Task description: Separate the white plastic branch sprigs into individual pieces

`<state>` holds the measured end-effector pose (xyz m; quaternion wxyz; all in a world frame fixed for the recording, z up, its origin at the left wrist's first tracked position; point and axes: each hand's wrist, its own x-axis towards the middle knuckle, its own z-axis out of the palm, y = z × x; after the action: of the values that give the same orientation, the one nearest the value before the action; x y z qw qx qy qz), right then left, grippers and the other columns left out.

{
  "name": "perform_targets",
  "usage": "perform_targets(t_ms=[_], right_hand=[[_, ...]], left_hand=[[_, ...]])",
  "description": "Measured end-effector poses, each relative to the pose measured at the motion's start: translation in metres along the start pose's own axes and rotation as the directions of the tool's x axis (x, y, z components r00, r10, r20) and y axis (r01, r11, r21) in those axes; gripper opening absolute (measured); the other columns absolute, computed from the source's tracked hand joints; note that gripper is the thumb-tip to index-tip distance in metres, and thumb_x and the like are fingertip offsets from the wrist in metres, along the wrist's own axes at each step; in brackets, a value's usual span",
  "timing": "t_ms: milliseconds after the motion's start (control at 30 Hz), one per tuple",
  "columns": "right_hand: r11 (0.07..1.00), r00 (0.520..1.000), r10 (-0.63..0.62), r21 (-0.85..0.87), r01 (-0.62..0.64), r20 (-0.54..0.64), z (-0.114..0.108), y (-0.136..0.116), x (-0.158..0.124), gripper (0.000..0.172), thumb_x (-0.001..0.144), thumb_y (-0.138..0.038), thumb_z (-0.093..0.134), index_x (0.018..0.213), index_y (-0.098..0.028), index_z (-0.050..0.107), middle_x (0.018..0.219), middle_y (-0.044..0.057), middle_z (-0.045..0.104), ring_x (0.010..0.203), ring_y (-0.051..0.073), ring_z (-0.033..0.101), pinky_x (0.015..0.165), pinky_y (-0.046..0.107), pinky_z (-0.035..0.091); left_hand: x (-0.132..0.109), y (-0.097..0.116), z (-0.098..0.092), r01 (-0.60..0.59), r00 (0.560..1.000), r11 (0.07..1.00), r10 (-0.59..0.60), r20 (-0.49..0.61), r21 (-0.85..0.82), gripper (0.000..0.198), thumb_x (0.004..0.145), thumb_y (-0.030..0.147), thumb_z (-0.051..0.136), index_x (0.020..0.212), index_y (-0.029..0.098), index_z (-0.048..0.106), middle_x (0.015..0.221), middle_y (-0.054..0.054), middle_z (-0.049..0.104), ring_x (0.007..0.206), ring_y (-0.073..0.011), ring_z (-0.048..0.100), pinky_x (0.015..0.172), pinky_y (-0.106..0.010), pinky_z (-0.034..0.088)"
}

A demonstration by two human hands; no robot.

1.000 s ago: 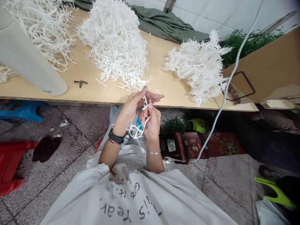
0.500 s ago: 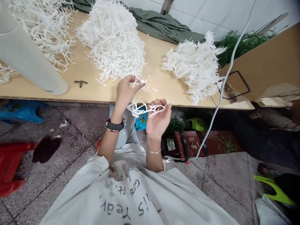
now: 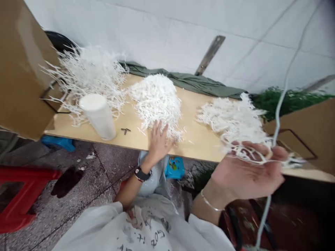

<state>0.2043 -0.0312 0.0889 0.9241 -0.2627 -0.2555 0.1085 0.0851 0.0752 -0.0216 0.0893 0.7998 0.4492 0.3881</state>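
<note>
One sprig bundle [image 3: 250, 156] is clasped in the right hand [image 3: 246, 177]; the left hand [image 3: 158, 141] is spread on the middle pile [image 3: 157, 97]; picking is judged underway; a single-sprig pinch is required

My left hand [image 3: 158, 139]: arm stretched forward, palm down, fingers spread. My right hand [image 3: 248, 174]: held out to my right, nearer the camera, palm up, fingers curled inward, wrist slightly bent back.

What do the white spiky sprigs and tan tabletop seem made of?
White spiky sprigs piled mid-table and the white branched sprig in the right hand: probably moulded plastic, matte, thin uniform prongs. Pale tan tabletop: seemingly plywood or laminate, smooth, low sheen.
</note>
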Motion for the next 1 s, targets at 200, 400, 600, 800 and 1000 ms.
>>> perform_targets(t_ms=[200,400,600,800,1000], right_hand=[[0.994,0.794,-0.109,0.075,0.081,0.599,0.151,0.080,0.049,0.022,0.075,-0.034,0.044,0.065,-0.024,0.062,0.079,0.002,0.059,0.074,0.016,0.061,0.073,0.039,0.053],[0.995,0.324,0.035,-0.002,-0.104,0.945,0.333,0.204,0.024,0.058,0.092,-0.061,0.020,0.072,-0.018,0.054,0.106,0.008,0.064,0.104,0.014,0.060,0.091,0.035,0.049],[0.805,0.084,0.402,-0.396,0.442,0.912,0.324,0.280,-0.059,0.042,0.084,-0.054,0.057,0.066,-0.016,0.055,0.081,0.009,0.063,0.090,0.023,0.059,0.083,0.039,0.044],[0.805,0.211,0.205,-0.287,0.520,0.956,0.278,0.266,-0.052,0.036,0.091,-0.052,0.046,0.083,-0.019,0.057,0.091,0.005,0.063,0.089,0.018,0.057,0.084,0.032,0.042],[0.906,0.096,0.147,-0.173,0.387,0.985,0.189,0.187,-0.011,0.031,0.093,-0.043,0.046,0.079,-0.019,0.060,0.086,0.004,0.066,0.086,0.015,0.059,0.086,0.033,0.047]], left_hand=[[0.001,0.001,0.003,0.012,0.992,0.988,-0.032,0.123,0.155,0.118,0.067,0.081,0.051,0.152,0.008,0.015,0.158,-0.027,0.006,0.148,-0.0404,0.004,0.114,-0.067,0.013],[-0.005,-0.002,0.010,0.048,0.998,0.980,-0.055,0.033,0.193,0.097,0.076,0.054,0.064,0.149,0.006,0.022,0.157,-0.027,0.014,0.147,-0.0407,0.005,0.112,-0.071,0.014],[-0.009,-0.005,0.010,0.157,0.987,0.972,-0.159,-0.005,0.177,0.070,0.082,0.033,0.057,0.146,0.013,0.035,0.157,-0.023,0.021,0.147,-0.0423,0.007,0.111,-0.073,0.012],[0.001,-0.002,0.000,0.350,0.929,0.916,-0.312,-0.201,0.195,0.072,0.085,0.046,0.054,0.146,0.013,0.036,0.157,-0.025,0.018,0.145,-0.0474,0.012,0.107,-0.074,0.018],[0.010,-0.010,0.002,0.263,0.965,0.949,-0.257,-0.052,0.177,0.069,0.089,0.050,0.046,0.140,0.004,0.044,0.151,-0.029,0.031,0.144,-0.0431,0.022,0.112,-0.066,0.019]])
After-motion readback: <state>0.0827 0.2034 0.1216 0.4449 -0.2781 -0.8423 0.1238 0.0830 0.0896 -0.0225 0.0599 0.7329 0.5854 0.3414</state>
